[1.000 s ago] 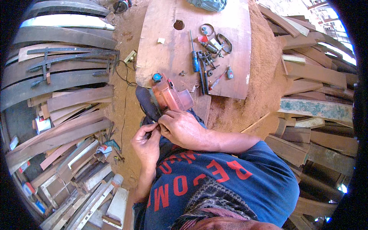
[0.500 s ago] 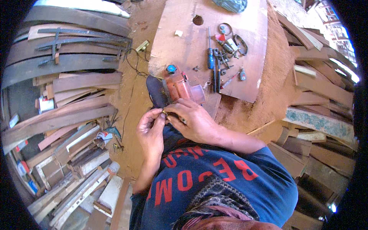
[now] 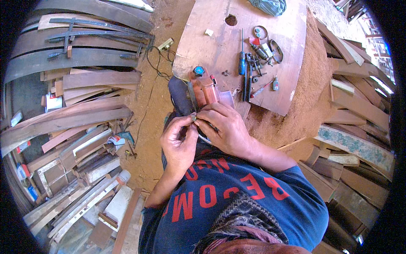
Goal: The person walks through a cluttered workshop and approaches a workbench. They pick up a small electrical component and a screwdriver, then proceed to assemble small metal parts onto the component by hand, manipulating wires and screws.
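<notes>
My left hand and my right hand meet in front of my shirt. Thumb and fingers of both are pinched on a small metal part; its exact kind is too small to make out. Just beyond my fingers sits a red-orange power tool body with a blue knob on top and a pale end piece at its right. My right hand partly covers its near end. It rests over my dark-clothed leg, beside the near edge of a wooden board.
On the board lie a blue-handled screwdriver, a motor armature, black parts, a small bottle and a red-handled screwdriver. Sawdust is heaped at the right. Planks line both sides; a cable runs at the left.
The view has shifted, so the board and tools appear farther right. Both hands stay pinched together at the small part, with a slight turn of the fingers.
</notes>
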The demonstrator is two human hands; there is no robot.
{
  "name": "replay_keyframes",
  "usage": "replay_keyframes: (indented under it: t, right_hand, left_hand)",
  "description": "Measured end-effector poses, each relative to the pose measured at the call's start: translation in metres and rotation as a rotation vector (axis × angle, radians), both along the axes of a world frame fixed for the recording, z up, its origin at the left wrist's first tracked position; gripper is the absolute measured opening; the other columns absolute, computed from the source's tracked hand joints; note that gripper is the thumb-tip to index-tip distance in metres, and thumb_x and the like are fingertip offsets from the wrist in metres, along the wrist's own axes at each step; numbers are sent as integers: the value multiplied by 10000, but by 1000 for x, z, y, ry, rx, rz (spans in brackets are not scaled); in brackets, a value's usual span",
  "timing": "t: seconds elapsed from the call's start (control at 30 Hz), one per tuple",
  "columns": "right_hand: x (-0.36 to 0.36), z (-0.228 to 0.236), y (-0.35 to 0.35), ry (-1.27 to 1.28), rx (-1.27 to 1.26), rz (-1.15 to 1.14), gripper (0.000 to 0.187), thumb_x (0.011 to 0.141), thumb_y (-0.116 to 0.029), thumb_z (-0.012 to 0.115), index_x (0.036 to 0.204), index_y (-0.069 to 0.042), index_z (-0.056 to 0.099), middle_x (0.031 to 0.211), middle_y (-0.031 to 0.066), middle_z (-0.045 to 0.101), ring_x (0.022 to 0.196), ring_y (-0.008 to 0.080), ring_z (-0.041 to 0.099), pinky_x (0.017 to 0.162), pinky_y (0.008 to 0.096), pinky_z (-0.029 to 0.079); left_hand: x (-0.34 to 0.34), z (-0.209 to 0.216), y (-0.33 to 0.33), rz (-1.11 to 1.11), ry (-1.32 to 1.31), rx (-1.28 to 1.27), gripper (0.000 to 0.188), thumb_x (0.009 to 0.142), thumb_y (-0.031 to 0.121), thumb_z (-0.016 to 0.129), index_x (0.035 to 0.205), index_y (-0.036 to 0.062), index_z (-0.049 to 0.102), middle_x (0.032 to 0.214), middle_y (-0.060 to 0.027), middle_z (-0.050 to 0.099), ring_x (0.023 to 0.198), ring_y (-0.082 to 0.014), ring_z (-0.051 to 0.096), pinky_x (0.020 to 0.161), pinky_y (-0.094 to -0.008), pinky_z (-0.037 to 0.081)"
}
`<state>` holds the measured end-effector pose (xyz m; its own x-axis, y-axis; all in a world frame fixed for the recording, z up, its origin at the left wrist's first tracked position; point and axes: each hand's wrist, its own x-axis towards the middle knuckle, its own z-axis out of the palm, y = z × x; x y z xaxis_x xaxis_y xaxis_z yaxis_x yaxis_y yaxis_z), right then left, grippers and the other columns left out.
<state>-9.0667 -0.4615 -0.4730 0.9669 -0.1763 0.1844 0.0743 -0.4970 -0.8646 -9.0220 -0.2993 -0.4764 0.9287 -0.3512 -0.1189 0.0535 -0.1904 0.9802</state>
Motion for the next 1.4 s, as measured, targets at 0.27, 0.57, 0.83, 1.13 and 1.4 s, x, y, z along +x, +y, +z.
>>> replay_keyframes:
  t: [0.27,0.57,0.83,1.13,1.4]
  right_hand:
    - [4,7,-6,-147,-16,-7,236,778,-61,803,988,-44,697,979,108,676,886,289,667,756,382,543]
    - [4,4,-9,-148,280,25,183,857,-37,741,1036,-33,703,1021,112,693,944,272,681,803,363,549]
    - [2,8,-12,-33,485,60,145,872,-18,717,1016,-8,710,994,110,725,929,223,694,824,348,541]
    - [2,12,-8,103,586,74,112,885,-78,705,979,-18,710,927,69,704,883,151,658,776,306,521]
    - [3,12,-10,189,784,99,111,897,-75,682,980,-16,727,940,40,703,901,112,634,800,280,509]
  left_hand:
    - [5,7,2,64,423,-224,198,988,99,649,1131,-28,699,958,-38,705,877,-100,651,810,-236,518]
    - [12,23,1,-6,314,-235,207,963,37,659,1160,-11,700,1062,-58,676,974,-111,613,867,-248,473]
    - [21,26,4,-98,91,-247,183,910,-33,692,1089,-1,708,1060,-87,645,962,-145,601,847,-254,468]
    - [26,31,1,-130,-146,-136,177,839,-64,745,1001,1,718,946,-92,675,884,-179,637,772,-286,506]
    - [28,40,0,-174,-288,-23,185,813,-55,770,983,3,725,936,-101,689,875,-209,652,763,-302,515]
